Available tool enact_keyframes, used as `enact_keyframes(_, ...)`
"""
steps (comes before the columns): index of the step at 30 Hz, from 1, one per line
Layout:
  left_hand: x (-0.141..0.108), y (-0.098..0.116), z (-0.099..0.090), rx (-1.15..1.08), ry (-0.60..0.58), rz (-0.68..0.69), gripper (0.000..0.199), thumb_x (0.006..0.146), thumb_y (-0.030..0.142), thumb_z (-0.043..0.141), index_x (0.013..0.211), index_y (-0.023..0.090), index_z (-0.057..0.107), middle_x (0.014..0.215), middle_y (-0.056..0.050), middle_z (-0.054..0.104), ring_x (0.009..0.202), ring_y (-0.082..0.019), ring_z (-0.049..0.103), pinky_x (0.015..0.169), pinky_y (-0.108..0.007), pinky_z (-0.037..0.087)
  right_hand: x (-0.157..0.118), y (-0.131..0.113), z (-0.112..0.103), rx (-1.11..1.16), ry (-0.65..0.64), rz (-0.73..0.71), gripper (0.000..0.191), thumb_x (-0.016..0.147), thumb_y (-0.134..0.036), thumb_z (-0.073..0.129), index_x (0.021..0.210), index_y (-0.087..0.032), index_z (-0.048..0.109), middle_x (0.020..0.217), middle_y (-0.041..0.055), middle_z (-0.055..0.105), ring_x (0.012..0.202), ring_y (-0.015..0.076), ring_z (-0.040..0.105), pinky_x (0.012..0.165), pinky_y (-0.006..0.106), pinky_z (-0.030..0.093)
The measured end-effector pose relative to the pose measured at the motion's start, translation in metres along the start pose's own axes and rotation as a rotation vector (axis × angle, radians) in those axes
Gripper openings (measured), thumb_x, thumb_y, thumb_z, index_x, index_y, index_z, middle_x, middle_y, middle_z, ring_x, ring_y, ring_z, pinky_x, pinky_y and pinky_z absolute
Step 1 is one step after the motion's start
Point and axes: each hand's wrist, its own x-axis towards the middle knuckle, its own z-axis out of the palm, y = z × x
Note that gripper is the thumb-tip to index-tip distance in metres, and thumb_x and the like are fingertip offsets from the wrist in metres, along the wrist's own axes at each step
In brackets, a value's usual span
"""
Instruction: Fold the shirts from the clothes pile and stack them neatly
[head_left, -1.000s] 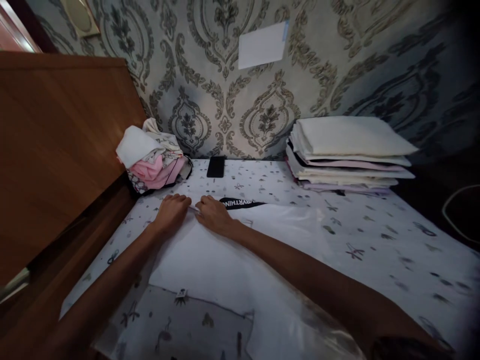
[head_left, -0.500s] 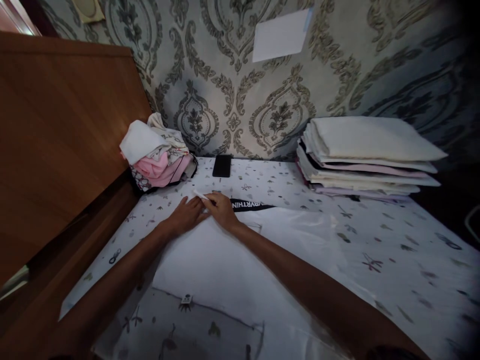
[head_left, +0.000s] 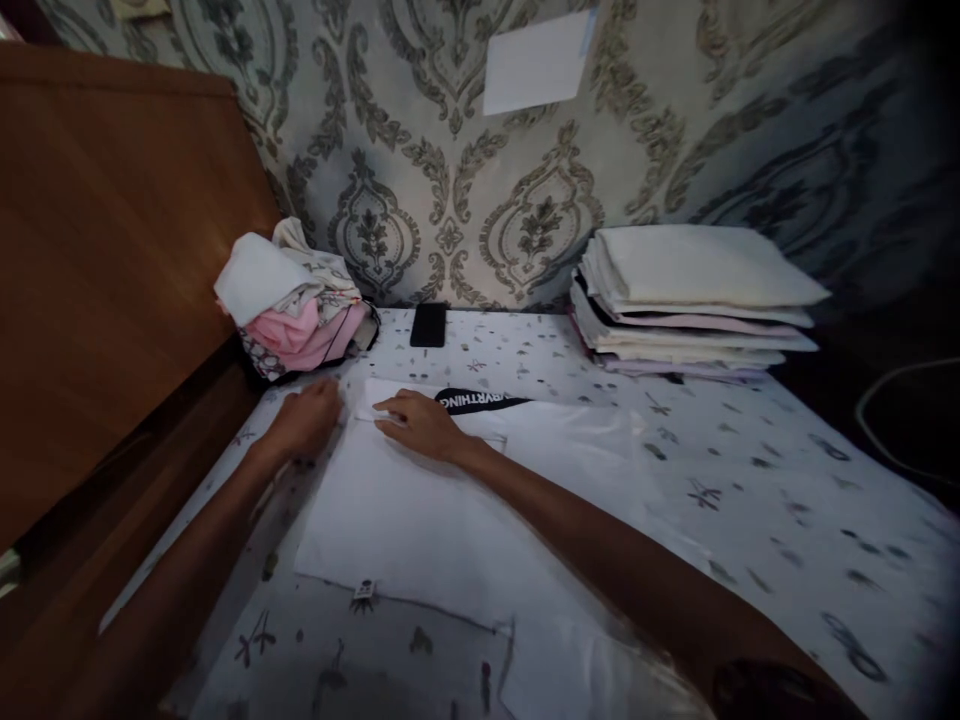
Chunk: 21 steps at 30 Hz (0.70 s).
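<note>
A folded white garment (head_left: 390, 510) with a black printed band (head_left: 480, 401) and a small label (head_left: 364, 590) lies on the bed. Clear plastic (head_left: 600, 440) shows around it and over the patterned sheet. My right hand (head_left: 420, 425) rests on the garment's upper left part, thumb and index finger apart on a narrow flap of white cloth. Off the garment's left edge, my left hand (head_left: 306, 418) is closed and slightly blurred. A see-through film runs down beside that forearm and seems to be in its fingers.
A crumpled heap of clothes (head_left: 296, 300) sits at the back left against the wooden panel (head_left: 120, 220). A black phone (head_left: 428, 325) lies near the wall. At the back right stands a stack of folded cloths (head_left: 697, 270). A pale cable (head_left: 870, 400) hangs at the right.
My left hand has moved away to the left, apart from my right hand. The rolled white edge pinched between them now lies flat under my right hand. The view has shifted slightly.
</note>
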Motion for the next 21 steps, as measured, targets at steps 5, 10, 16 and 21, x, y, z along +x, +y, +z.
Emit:
enact_keyframes(5, 0.027, 0.053, 0.001, -0.243, 0.184, 0.187, 0.053, 0.103, 0.039, 0.027, 0.144, 0.012, 0.046, 0.148, -0.017, 0.054, 0.138, -0.026, 0.050, 0.115, -0.044, 0.039, -0.026, 0.014, -0.034, -0.135, 0.068, 0.114, 0.030, 0.099, -0.019, 0.046, 0.113, -0.018, 0.073, 0.116, 0.0086, 0.072, 0.105, 0.0212, 0.067, 0.095, 0.034, 0.046)
enact_keyframes(10, 0.053, 0.120, 0.028, -0.221, -0.023, 0.421, 0.061, 0.102, 0.048, 0.031, 0.152, 0.014, 0.037, 0.162, -0.015, 0.034, 0.152, -0.027, 0.028, 0.122, -0.048, 0.026, -0.065, 0.056, -0.058, -0.374, 0.062, 0.371, 0.044, 0.103, -0.028, 0.037, 0.140, -0.013, 0.054, 0.153, 0.0172, 0.048, 0.146, 0.0279, 0.037, 0.119, 0.049, 0.027)
enact_keyframes(16, 0.043, 0.088, 0.041, -0.006, -0.038, 0.231, 0.071, 0.101, 0.055, 0.028, 0.157, 0.011, 0.028, 0.165, -0.018, 0.023, 0.155, -0.030, 0.017, 0.121, -0.059, 0.021, -0.134, 0.114, -0.082, -0.454, 0.105, 0.516, 0.063, 0.103, -0.053, 0.034, 0.151, -0.013, 0.040, 0.160, 0.0176, 0.036, 0.151, 0.0297, 0.027, 0.122, 0.050, 0.022)
enact_keyframes(21, 0.025, 0.047, 0.039, 0.052, -0.026, 0.109, 0.075, 0.099, 0.055, 0.027, 0.156, 0.006, 0.028, 0.165, -0.022, 0.022, 0.154, -0.034, 0.018, 0.117, -0.063, 0.026, -0.170, 0.139, -0.100, -0.509, 0.143, 0.471, 0.060, 0.103, -0.052, 0.032, 0.149, -0.014, 0.040, 0.159, 0.0189, 0.038, 0.149, 0.0299, 0.031, 0.121, 0.054, 0.022)
